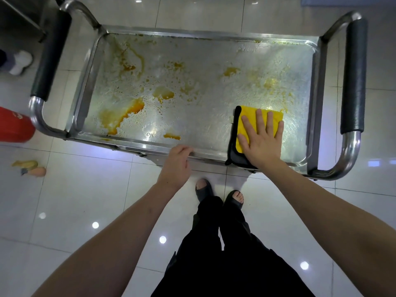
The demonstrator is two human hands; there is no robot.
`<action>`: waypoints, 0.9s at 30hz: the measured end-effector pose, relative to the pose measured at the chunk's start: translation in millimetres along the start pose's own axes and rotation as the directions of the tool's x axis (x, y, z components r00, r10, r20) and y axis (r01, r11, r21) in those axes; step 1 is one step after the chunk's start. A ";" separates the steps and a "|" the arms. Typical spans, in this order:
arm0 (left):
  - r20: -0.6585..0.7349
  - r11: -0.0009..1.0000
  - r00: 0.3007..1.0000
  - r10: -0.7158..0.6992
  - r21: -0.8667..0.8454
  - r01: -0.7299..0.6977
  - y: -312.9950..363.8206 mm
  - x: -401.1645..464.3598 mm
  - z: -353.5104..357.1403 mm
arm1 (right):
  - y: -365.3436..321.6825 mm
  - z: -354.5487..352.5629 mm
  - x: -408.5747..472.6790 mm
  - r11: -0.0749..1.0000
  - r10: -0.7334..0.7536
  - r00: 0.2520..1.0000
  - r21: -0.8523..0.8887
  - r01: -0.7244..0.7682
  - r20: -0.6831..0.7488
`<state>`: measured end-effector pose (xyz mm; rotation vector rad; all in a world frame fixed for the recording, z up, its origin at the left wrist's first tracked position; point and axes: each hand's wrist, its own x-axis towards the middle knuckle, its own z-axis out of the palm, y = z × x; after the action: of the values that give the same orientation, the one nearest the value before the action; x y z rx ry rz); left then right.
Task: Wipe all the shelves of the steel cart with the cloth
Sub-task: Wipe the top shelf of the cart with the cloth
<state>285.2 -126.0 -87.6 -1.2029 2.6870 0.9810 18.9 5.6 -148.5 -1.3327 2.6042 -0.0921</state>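
Right hand [262, 140]: lay flat, fingers spread, pressing the yellow cloth [246, 125].
Left hand [176, 161]: gripped the cart's top shelf [192, 61] rim.
Advice: sweep firmly leftwards across the orange stains [126, 113].

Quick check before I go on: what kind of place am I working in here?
Probably a commercial kitchen or canteen service area, though that is a guess. The steel cart has a top shelf smeared with orange sauce-like stains, it stands on a glossy tiled floor, and a yellow cloth is in use.

Pretty bright overhead lighting, ceiling lamps glaring off the glossy floor tiles [128, 243] and the wet steel shelf [192, 61], with fisheye bending and soft blur at the edges.
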 end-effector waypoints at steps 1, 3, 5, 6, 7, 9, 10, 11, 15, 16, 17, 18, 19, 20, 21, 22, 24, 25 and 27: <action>-0.026 1.000 1.000 -0.018 0.023 0.018 -3.8 -1.4 -0.4 | -1.1 -0.4 0.3 1.000 0.004 1.000 -0.007 -0.004 0.005; -0.039 0.997 0.998 -0.045 0.057 0.047 -9.3 -4.7 0.5 | -4.4 -0.8 0.0 1.000 0.006 1.000 -0.018 -0.006 0.017; -0.028 0.995 0.998 -0.049 0.086 0.051 -9.9 -8.5 3.5 | -8.6 0.0 -1.0 0.999 0.013 1.000 -0.030 -0.013 0.019; -0.017 0.994 0.998 -0.057 0.095 0.059 -8.9 -9.8 5.2 | -10.9 0.2 -1.1 0.999 0.020 1.000 -0.033 -0.019 0.019; -0.006 0.992 0.997 -0.071 0.100 0.071 -8.0 -11.0 6.6 | -13.7 0.4 -0.6 0.999 0.025 1.000 -0.033 -0.024 0.017; 0.000 0.991 0.996 -0.086 0.102 0.086 -6.6 -12.7 8.3 | -20.0 0.3 1.9 0.999 0.030 0.999 -0.029 -0.030 0.019; -0.001 0.991 0.996 -0.089 0.104 0.088 -6.5 -13.0 8.4 | -24.5 0.0 3.7 0.999 0.028 0.999 -0.026 -0.027 0.025; -0.004 0.990 0.996 -0.089 0.106 0.089 -6.7 -13.1 7.9 | -29.9 0.0 6.0 1.000 0.018 0.999 -0.024 -0.017 0.030; 0.017 0.987 0.996 -0.084 0.136 0.081 -7.6 -10.3 7.8 | -59.5 2.6 15.9 0.999 -0.028 0.999 -0.030 0.029 0.035; 0.022 0.986 0.996 -0.087 0.144 0.083 -6.9 -9.8 7.9 | -68.2 3.3 18.3 0.999 -0.028 0.999 -0.025 0.029 0.034; 0.026 0.985 0.996 -0.090 0.148 0.085 -6.2 -9.7 8.1 | -77.0 3.3 20.8 0.999 -0.025 0.999 -0.021 0.026 0.035; 0.028 0.985 0.995 -0.094 0.148 0.089 -5.5 -9.7 8.5 | -85.2 3.6 23.6 1.000 -0.024 0.999 -0.019 0.024 0.043; 0.028 0.985 0.995 -0.100 0.146 0.095 -4.6 -10.4 8.8 | -92.8 4.0 26.6 0.999 -0.027 0.998 -0.018 0.028 0.054; 0.029 0.984 0.994 -0.104 0.145 0.098 -3.6 -10.9 9.2 | -99.1 4.1 29.5 0.999 -0.035 0.997 -0.018 0.037 0.064; 0.028 0.984 0.994 -0.104 0.148 0.099 -2.9 -12.1 9.4 | -104.5 4.2 32.0 0.999 -0.050 0.996 -0.014 0.051 0.074; 0.027 0.984 0.994 -0.102 0.150 0.097 -2.5 -13.3 9.9 | -109.1 4.6 33.6 0.998 -0.067 0.994 -0.010 0.068 0.081; 0.029 0.983 0.994 -0.105 0.156 0.099 -2.0 -15.3 10.9 | -114.4 6.2 35.3 0.995 -0.094 0.992 -0.006 0.095 0.080; 0.031 0.982 0.994 -0.109 0.159 0.102 -2.1 -15.8 11.3 | -115.1 6.9 35.3 0.995 -0.099 0.992 -0.007 0.100 0.080; 0.029 0.982 0.992 -0.127 0.147 0.121 -2.1 -17.0 11.9 | -114.0 7.8 34.1 0.995 -0.103 0.991 -0.003 0.104 0.086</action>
<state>296.1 -109.2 -93.5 -1.2904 2.5674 0.7694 91.8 -88.7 -144.3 -1.4415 2.4672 -0.0409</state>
